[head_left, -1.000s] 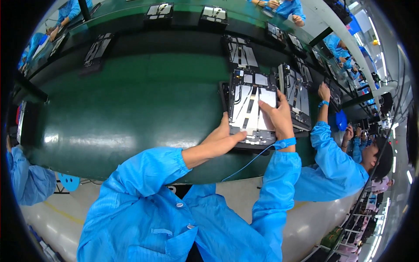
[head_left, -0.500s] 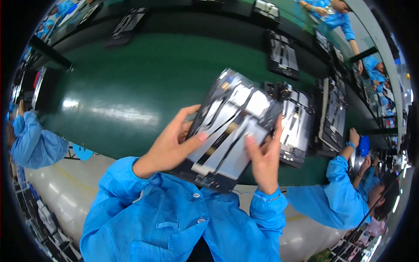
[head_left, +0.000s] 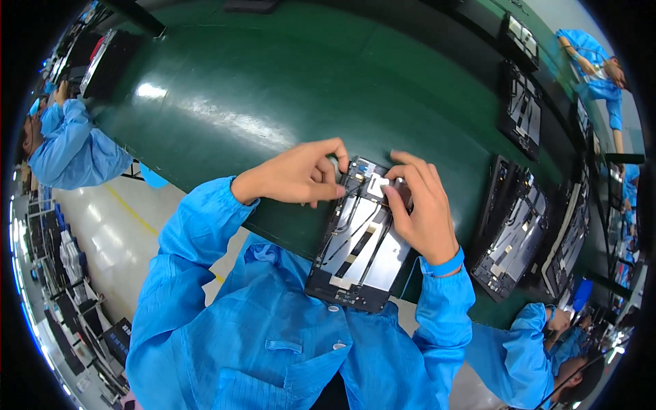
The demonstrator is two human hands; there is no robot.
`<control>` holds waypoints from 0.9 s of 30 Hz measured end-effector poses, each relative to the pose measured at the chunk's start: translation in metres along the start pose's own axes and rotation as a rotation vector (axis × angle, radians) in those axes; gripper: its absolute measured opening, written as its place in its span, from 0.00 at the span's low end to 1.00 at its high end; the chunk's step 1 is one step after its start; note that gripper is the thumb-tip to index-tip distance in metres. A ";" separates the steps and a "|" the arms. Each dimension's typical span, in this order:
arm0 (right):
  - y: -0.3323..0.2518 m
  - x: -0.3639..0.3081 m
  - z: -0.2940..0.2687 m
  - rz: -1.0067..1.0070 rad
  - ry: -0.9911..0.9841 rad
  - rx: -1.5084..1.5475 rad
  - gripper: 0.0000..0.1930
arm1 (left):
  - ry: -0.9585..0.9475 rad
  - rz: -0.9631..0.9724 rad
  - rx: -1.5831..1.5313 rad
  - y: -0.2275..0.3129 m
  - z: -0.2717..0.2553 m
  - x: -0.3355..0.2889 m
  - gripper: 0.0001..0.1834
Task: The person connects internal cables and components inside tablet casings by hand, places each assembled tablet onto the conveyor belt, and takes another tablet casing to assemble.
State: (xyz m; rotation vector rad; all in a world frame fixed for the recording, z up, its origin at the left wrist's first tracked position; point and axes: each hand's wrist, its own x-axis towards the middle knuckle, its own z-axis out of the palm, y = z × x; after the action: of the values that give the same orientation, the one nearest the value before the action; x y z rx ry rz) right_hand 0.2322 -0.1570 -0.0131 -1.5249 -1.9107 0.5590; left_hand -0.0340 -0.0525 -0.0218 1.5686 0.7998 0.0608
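An opened tablet (head_left: 369, 236) lies tilted at the table's near edge, its lower end overlapping the front of my blue smock. Silvery battery panels, black ribbon cables and small boards are exposed. At its upper left corner is my left hand (head_left: 301, 174), fingers bent and apart, with the index finger and thumb tips at the edge. Over the upper right part reaches my right hand (head_left: 424, 212), thumb and fingers spread, the thumb tip near a white patch on the boards. Its palm hides part of the tablet's right side. Neither hand wraps round the tablet.
More opened tablets (head_left: 512, 236) lie stacked to the right on the green table (head_left: 260, 89), another (head_left: 525, 113) farther back. Co-workers in blue sit left (head_left: 82, 150) and right (head_left: 519, 348); one (head_left: 594, 68) is across the table. A dark stack (head_left: 109, 65) stands far left.
The tablet has come down from both hands' grip to the table's near edge and stands straighter. My hands have shifted to its upper end with fingers loosened. The view has turned left.
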 end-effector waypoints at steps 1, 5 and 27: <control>0.003 0.004 0.002 0.013 -0.060 0.000 0.11 | -0.077 -0.054 -0.142 0.003 -0.002 0.000 0.18; 0.011 0.010 0.007 -0.015 -0.085 0.023 0.09 | -0.142 -0.146 -0.199 -0.003 -0.003 0.001 0.28; 0.010 -0.002 0.027 -0.071 0.108 -0.130 0.08 | -0.100 -0.174 -0.133 0.001 0.006 0.014 0.22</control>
State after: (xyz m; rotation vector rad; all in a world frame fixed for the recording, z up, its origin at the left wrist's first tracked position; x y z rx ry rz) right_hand 0.2214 -0.1555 -0.0395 -1.5282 -1.9411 0.3205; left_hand -0.0197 -0.0503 -0.0280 1.3612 0.8327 -0.0887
